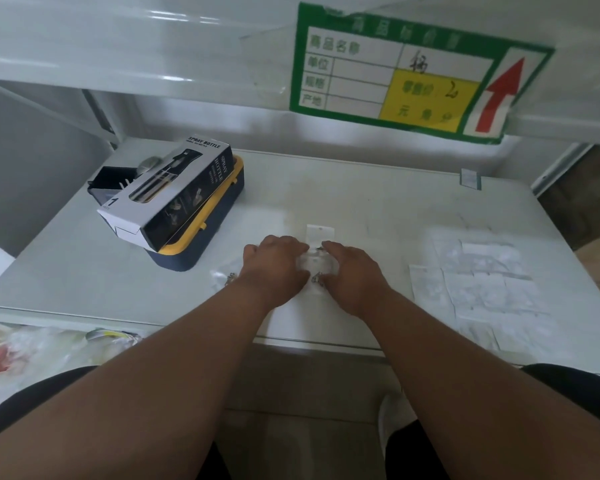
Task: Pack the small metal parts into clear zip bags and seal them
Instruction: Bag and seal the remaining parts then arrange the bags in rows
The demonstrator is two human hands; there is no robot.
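Fingers [300, 245] of both hands curled, pinching clear zip bag [317, 263]

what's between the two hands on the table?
Head view: a clear zip bag with small metal parts lies between the left hand and right hand.

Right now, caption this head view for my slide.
Both hands, left hand and right hand, press a clear zip bag on the white table.
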